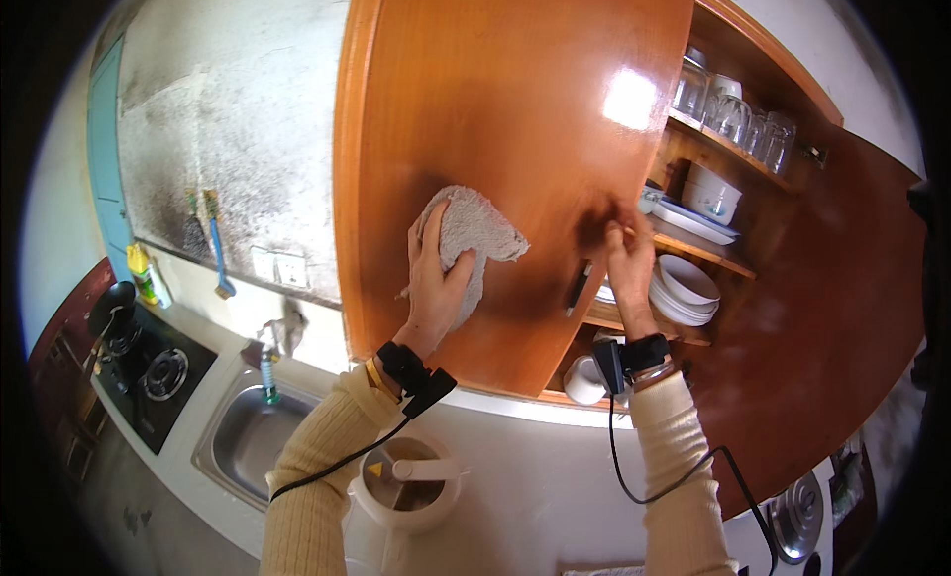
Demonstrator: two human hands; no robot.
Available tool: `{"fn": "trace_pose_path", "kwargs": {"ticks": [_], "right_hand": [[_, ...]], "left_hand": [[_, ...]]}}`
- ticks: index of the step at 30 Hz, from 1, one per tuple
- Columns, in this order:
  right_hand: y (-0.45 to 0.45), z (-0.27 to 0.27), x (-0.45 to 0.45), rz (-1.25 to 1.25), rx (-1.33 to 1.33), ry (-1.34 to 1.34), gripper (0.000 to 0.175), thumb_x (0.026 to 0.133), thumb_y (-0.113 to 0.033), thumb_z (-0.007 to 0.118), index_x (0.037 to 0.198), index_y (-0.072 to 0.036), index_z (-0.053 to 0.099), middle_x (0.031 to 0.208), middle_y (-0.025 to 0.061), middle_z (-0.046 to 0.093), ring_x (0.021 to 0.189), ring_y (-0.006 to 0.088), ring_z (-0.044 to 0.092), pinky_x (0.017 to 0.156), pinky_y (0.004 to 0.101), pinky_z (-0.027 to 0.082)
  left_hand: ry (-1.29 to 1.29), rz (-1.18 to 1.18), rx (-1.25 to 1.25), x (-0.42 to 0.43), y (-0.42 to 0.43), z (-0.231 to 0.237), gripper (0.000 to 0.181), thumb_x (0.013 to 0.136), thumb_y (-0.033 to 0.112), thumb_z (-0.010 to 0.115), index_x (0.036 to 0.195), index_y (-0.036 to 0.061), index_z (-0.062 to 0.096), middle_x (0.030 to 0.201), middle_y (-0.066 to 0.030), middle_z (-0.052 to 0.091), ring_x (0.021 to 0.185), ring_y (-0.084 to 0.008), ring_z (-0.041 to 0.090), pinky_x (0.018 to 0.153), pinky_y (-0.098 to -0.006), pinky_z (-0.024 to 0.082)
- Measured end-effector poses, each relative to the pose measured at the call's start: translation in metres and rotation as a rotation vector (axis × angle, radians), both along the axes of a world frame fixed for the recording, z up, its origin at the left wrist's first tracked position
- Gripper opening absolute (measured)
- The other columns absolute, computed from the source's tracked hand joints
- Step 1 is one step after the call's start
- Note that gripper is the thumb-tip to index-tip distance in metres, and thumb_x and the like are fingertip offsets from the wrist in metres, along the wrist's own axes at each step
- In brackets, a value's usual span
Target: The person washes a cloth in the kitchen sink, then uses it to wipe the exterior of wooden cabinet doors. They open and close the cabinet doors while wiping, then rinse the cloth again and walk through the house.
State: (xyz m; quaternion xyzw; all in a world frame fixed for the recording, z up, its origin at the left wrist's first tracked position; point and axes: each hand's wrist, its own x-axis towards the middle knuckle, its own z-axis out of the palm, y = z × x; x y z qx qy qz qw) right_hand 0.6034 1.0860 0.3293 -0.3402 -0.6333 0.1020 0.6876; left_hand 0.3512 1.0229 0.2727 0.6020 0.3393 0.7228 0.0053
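My left hand (435, 271) grips a folded grey terry cloth (475, 230) and holds it against the glossy orange-brown wooden cabinet door (513, 160). At that door's right edge is my right hand (630, 253), its fingers bent. Whether they grip the edge or only hover by it, I cannot tell. A dark bar handle (579, 288) sits on the door just below and left of the right hand. Behind this hand, the cabinet's other half stands open, with white plates (685, 290) and bowls (711, 191) on its shelves.
Drinking glasses (743, 126) fill the upper shelf. The other cabinet door (810, 301) swings out at the right. Below, the counter (520, 472) carries a white lidded jug (407, 494), a steel sink (256, 435) and a gas hob (160, 383). Black cables trail from both wrists.
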Motion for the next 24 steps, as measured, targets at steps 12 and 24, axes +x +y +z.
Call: {"fn": "trace_pose_path", "kwargs": {"ticks": [12,24], "right_hand": [[0.074,-0.009,0.023,-0.234,0.136,0.074,0.051,0.096,-0.023,0.063,0.135,0.003,0.043,0.120,0.0144,0.048,0.104,0.0226,0.053,0.094,0.0347,0.044],[0.055,-0.002,0.037,-0.070,0.009,0.130,0.031,0.104,-0.021,0.045,0.119,0.004,0.052,0.111,0.0153,0.062,0.102,0.0217,0.057,0.093,0.0323,0.044]], "left_hand": [[0.472,0.383,0.174,0.106,0.118,0.025,0.071,0.070,0.017,0.078,0.136,0.0243,0.052,0.144,-0.0148,0.035,0.137,-0.0416,0.024,0.112,-0.0574,0.019],[0.652,0.282,0.031,0.119,0.082,-0.014,0.074,0.071,0.012,0.078,0.138,0.0282,0.050,0.144,-0.0113,0.035,0.138,-0.0396,0.022,0.113,-0.0630,0.014]]}}
